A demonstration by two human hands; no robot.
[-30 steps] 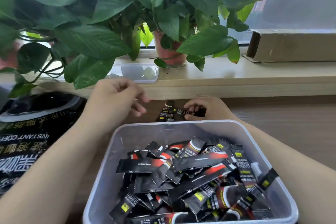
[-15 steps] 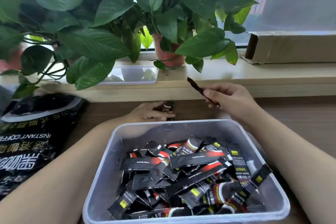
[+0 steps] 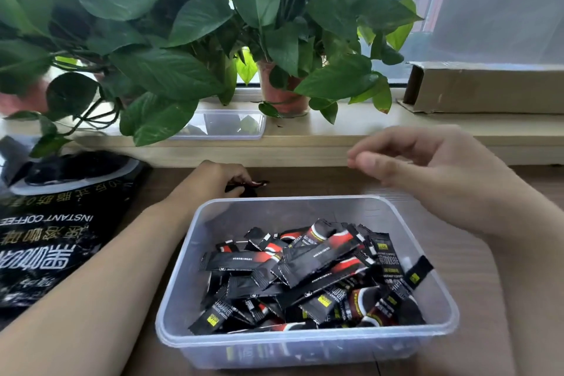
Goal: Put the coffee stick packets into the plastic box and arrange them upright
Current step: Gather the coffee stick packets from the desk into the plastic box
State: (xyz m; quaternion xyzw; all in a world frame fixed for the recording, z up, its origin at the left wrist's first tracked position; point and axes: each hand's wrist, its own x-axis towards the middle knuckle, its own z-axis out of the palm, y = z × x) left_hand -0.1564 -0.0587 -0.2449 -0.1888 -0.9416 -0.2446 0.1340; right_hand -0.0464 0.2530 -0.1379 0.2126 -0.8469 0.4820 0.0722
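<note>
Since stray packet [image 3: 259, 183] lies on counter [image 3: 320, 180] beyond plastic box [image 3: 195, 253], our left hand [image 3: 218, 178] pinches it; right hand [image 3: 433, 171] hovers loose, empty.

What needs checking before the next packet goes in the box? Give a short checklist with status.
1. Grip: ok. The left hand grips packets on the table behind the plastic box.
2. Free hand: ok. The right hand hovers above the box with no packet visible in it, though it is blurred.
3. Box access: ok. There is no lid on it.
4. Room: ok. The far-left part of the box floor is bare.
5. Upright arrangement: not ok. The pile in the box lies flat and crossed.
6. Other loose packets on the table: cannot tell. The left hand hides that spot.
</note>
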